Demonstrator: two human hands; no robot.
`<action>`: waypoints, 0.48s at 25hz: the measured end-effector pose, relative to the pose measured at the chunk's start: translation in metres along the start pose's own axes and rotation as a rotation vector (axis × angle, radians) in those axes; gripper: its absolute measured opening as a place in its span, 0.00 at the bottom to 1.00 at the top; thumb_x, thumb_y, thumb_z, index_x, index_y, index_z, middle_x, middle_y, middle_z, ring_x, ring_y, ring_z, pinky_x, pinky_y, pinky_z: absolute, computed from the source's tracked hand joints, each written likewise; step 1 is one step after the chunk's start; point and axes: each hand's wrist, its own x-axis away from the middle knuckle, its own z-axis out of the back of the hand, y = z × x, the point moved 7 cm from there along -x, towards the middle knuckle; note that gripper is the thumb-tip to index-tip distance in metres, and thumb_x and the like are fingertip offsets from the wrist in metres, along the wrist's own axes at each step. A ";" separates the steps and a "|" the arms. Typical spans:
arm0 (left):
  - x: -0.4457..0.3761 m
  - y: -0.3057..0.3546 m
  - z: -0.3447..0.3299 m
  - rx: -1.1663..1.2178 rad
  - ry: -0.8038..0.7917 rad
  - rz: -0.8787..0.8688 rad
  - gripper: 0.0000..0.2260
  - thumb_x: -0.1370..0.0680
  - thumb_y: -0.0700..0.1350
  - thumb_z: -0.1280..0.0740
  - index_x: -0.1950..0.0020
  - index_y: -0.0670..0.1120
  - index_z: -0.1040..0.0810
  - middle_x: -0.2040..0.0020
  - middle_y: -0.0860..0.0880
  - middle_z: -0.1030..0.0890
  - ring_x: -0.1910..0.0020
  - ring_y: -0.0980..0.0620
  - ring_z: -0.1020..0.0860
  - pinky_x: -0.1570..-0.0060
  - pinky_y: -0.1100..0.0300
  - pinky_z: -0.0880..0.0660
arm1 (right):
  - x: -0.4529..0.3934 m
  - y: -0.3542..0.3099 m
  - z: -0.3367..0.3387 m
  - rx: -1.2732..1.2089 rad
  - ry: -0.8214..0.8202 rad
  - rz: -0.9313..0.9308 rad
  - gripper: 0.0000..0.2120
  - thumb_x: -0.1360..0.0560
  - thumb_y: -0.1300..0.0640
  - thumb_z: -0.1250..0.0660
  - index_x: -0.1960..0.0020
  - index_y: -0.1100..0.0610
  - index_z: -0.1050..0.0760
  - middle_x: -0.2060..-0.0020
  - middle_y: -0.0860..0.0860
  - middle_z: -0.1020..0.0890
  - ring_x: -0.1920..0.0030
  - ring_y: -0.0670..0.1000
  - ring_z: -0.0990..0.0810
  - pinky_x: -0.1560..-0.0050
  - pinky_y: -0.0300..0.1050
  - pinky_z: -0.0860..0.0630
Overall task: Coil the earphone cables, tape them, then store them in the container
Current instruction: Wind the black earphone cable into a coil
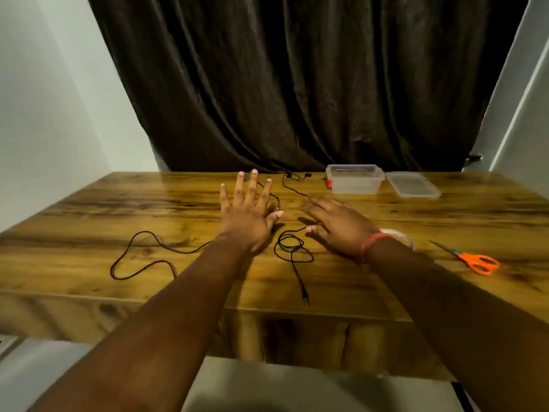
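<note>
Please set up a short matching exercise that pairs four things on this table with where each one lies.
Things:
1. scissors
2. container
3. lid
4. audio plug

Places:
A. far edge of the table, just right of the open tub
B. near edge of the table, at the end of a black cable
C. right side of the table, beyond the right forearm
D. far edge of the table, in front of the dark curtain, open on top

Pairs: 1-C, 2-D, 3-A, 4-B
</note>
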 end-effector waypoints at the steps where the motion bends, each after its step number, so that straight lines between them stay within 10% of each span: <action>1: 0.011 0.001 0.004 -0.021 0.008 0.002 0.32 0.21 0.67 0.65 0.22 0.54 0.69 0.22 0.44 0.70 0.24 0.41 0.70 0.27 0.33 0.61 | 0.008 -0.009 0.001 -0.038 0.009 0.060 0.23 0.20 0.45 0.38 0.26 0.45 0.35 0.26 0.48 0.34 0.27 0.51 0.37 0.28 0.50 0.37; 6: 0.048 0.004 0.020 0.028 0.083 -0.035 0.32 0.20 0.67 0.65 0.21 0.53 0.67 0.21 0.44 0.67 0.23 0.42 0.69 0.25 0.37 0.59 | 0.046 -0.042 -0.003 -0.309 -0.053 0.139 0.16 0.24 0.52 0.31 0.37 0.39 0.23 0.50 0.39 0.29 0.44 0.44 0.32 0.42 0.40 0.34; 12: 0.071 0.025 0.015 0.083 0.045 -0.076 0.31 0.20 0.66 0.65 0.20 0.52 0.64 0.20 0.44 0.65 0.23 0.44 0.69 0.24 0.40 0.60 | 0.057 -0.062 -0.020 -0.317 -0.078 0.172 0.08 0.24 0.54 0.29 0.48 0.43 0.19 0.49 0.41 0.27 0.43 0.48 0.31 0.40 0.48 0.29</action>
